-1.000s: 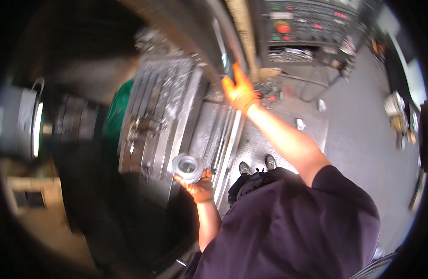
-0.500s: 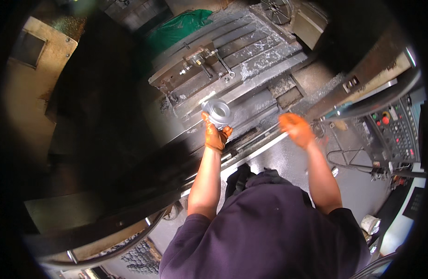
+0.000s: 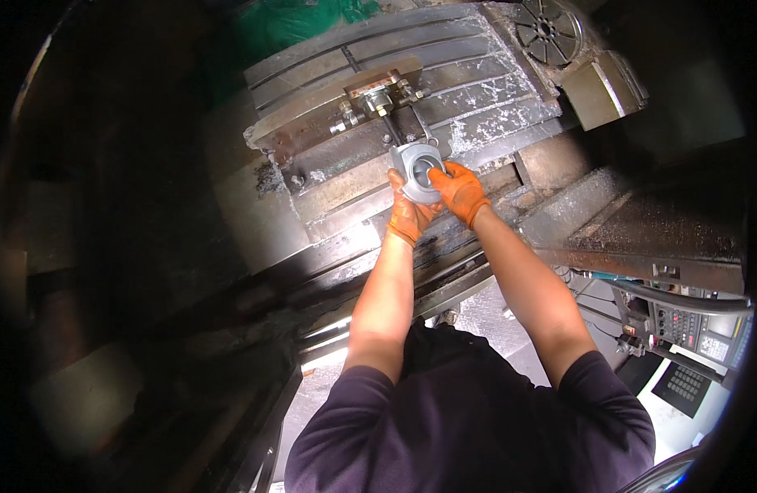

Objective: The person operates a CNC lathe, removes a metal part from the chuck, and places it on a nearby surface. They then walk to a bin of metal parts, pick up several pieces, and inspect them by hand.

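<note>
In the head view, the orange-gloved left hand [image 3: 409, 218] cups the near left side of a grey metal ring part [image 3: 406, 161], while the right hand [image 3: 462, 194], also in an orange glove, closes on its right rim with 1 digit at the bore. The part, held by these 2 hands, appears above the near side of the slotted machine table [image 3: 495, 117], just nearer the person than the bolted clamp [image 3: 378, 102].
</note>
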